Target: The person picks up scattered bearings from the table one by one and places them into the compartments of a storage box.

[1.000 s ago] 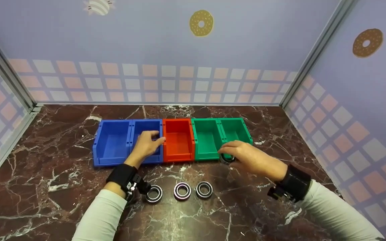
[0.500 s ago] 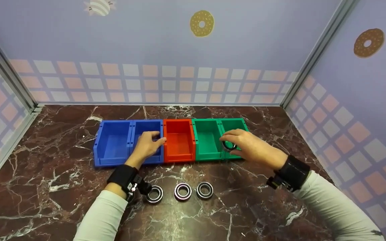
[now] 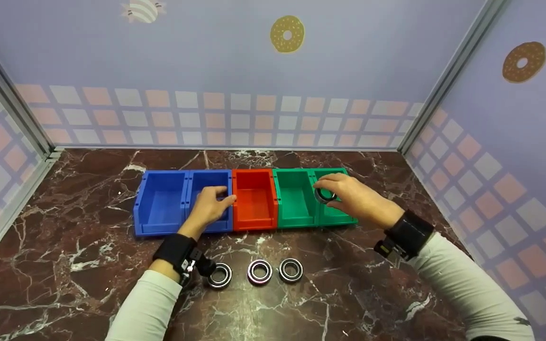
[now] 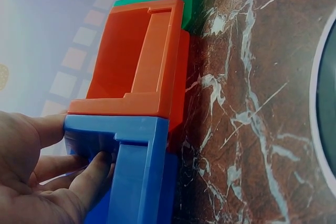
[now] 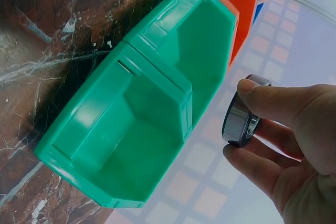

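The left hand [image 3: 209, 207] reaches into the right-hand blue bin [image 3: 211, 227]; its thumb lies at the wall beside the red bin [image 3: 254, 222]. In the left wrist view the left hand [image 4: 50, 177] holds the blue bin [image 4: 139, 182] at its side wall, some fingertips hidden. Above the rightmost green bin [image 3: 337, 217], the right hand [image 3: 358, 199] grips a metal bearing ring [image 3: 318, 195]. In the right wrist view, the right hand [image 5: 294, 145] pinches the ring [image 5: 239, 119] between thumb and fingers, beside the end green bin [image 5: 131, 156] and apart from it.
Three bearing rings, left [image 3: 219, 276], middle [image 3: 259, 272] and right [image 3: 291, 270], lie on the marbled table [image 3: 273, 312] in front of the bins. Another blue bin [image 3: 159, 228] and another green bin [image 3: 296, 221] complete the joined row. Patterned walls [image 3: 206, 57] stand behind and beside.
The right hand has moved away from the body with the ring, from the front edge of the rightmost green bin to above it. The left hand has kept its place.
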Available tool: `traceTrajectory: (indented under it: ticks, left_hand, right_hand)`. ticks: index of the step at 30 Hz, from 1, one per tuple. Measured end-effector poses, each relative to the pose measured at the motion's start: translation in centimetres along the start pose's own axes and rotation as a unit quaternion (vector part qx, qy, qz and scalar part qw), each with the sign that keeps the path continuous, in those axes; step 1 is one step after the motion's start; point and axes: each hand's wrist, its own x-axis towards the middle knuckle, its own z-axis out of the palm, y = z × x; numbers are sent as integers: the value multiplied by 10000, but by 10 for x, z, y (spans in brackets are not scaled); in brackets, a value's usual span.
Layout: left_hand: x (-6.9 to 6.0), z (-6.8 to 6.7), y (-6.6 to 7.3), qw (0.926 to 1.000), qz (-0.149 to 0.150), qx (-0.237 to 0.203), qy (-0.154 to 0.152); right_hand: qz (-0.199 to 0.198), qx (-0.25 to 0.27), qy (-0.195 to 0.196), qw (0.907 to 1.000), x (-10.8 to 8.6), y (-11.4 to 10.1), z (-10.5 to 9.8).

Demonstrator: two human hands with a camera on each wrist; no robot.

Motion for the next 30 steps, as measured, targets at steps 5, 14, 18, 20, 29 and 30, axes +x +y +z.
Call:
traceTrajectory:
  ticks: [5, 14, 18, 20, 29, 30]
  left_hand:
    - [0, 1, 0, 10000, -54, -57, -26]
    - [1, 1, -3, 10000, -15, -17, -10]
    - [2, 1, -3, 9998, 182, 115, 54]
    - [2, 1, -3, 9997, 213, 130, 68]
    - [2, 0, -2, 10000, 20, -20, 22]
    - [2, 1, -2, 10000, 21, -11, 10]
  right_hand:
    - [101, 9, -13, 9999, 4, 5, 1]
    - [147, -49, 40, 9999, 10, 16, 4]
    - [207, 0, 28, 9998, 12, 21, 6]
    - [283, 33, -7, 9996, 12, 23, 7]
    - [504, 239, -20, 9984, 18, 36, 15]
    - [537, 235, -30, 9983, 19, 38, 17]
